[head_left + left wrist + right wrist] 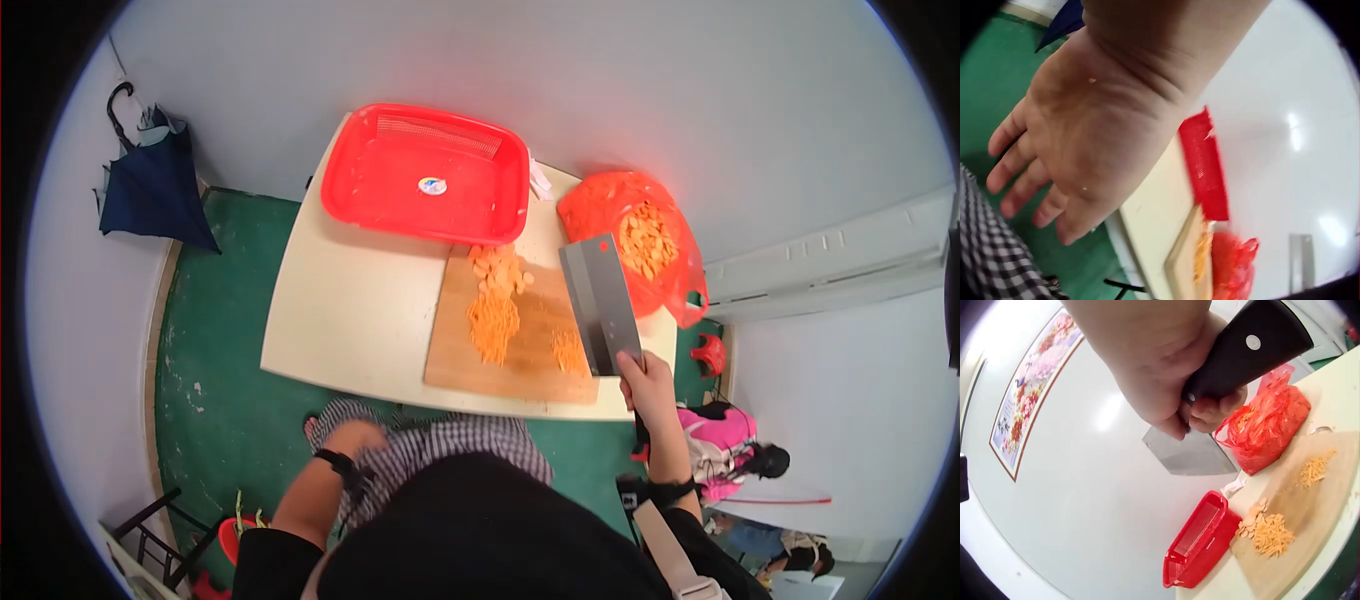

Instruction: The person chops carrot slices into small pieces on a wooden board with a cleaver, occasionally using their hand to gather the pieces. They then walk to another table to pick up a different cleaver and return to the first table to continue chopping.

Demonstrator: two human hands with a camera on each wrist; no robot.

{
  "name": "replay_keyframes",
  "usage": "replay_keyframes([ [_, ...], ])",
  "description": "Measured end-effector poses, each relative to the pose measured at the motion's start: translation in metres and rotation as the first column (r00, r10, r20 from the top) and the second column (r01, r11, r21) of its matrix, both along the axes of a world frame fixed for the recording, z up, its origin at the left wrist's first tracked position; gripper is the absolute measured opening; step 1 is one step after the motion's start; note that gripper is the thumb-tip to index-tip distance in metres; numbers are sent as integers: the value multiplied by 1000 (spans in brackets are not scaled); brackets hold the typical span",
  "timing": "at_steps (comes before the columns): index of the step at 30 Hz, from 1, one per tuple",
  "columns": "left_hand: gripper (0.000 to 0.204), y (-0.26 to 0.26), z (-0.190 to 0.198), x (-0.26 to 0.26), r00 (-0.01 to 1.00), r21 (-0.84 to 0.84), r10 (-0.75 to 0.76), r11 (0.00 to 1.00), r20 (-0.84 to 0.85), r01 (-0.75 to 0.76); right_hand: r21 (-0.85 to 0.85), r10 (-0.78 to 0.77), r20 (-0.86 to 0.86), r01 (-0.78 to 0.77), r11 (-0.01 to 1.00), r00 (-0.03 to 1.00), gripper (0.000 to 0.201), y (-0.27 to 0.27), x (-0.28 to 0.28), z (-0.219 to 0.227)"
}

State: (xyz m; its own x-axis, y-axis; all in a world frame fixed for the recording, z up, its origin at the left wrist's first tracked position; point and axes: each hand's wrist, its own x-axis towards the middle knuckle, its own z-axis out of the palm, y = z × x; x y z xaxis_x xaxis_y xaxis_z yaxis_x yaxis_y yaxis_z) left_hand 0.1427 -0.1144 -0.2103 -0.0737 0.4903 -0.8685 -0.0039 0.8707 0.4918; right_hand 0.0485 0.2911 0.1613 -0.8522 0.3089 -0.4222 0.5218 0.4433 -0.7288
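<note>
My right hand (650,392) grips the black handle (1247,350) of a cleaver (603,305), its broad blade raised over the right edge of the wooden cutting board (450,350). Orange shreds (493,327) lie in a large pile on the board, with round slices (500,268) behind them and a smaller shred pile (568,350) at the right. My left hand (1097,125) hangs beside the checkered clothing, off the table, palm bare and fingers extended, holding nothing.
A red basket (400,190) stands at the table's back left. At the back right, a red plastic bag (590,205) holds orange pieces (648,240). A dark umbrella (155,190) leans on the wall. People sit at the lower right, one in pink (722,428).
</note>
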Motion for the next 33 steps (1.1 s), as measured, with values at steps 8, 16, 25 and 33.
replay_keyframes([
  [8, 41, 77, -110, 33, 916, 212, 392, 906, -90, -367, 52, -66, 28, 64, 997, 997, 17, 39, 4, -63],
  [16, 40, 81, -181, 83, 893, 201, 450, 875, -2, -441, 162, -111, 33, 105, 981, 993, 20, 60, 32, -102],
  [25, 39, 78, -180, 18, 880, 278, 458, 868, -125, -412, 100, -230, 44, 225, 969, 972, 18, 57, 31, -94],
  [33, 38, 69, -137, -97, 801, 386, 466, 865, -377, -321, 0, -267, -73, 268, 964, 961, 22, 72, 45, -97],
])
